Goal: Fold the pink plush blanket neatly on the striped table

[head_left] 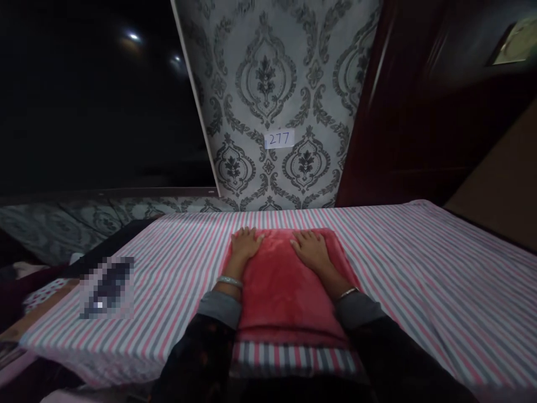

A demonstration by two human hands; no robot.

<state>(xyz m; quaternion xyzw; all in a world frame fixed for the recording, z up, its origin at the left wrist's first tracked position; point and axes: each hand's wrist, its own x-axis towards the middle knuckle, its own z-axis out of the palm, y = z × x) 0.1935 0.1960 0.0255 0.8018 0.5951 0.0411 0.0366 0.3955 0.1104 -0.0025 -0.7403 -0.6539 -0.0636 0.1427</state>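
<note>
I am seeing the red plush cloth lying directly under both hands, flat in the middle of the desk, its long axis seemingly running from the body toward the wall. The left hand is resting at its far left corner, while the right hand is pressing near the far edge, a little in from the far right corner. Neither hand is sitting clearly nearer; both are touching the cloth, with most of it stretching back between the forearms toward the wearer. The fingers of both hands are lying flat and somewhat spread, pointing away, with the thumbs turning inward toward each other; I am seeing nothing pinched. Near the front, a dark crease is crossing the cloth from side to side

Beneath it, a striped cover in pink, grey and white is spreading over the desk. On the left a pixelated patch is hiding something I cannot identify. Beyond, a large dark screen is filling the left, a paper label reading 277 is showing on the patterned wall, and a dark wooden panel is standing on the right
</note>
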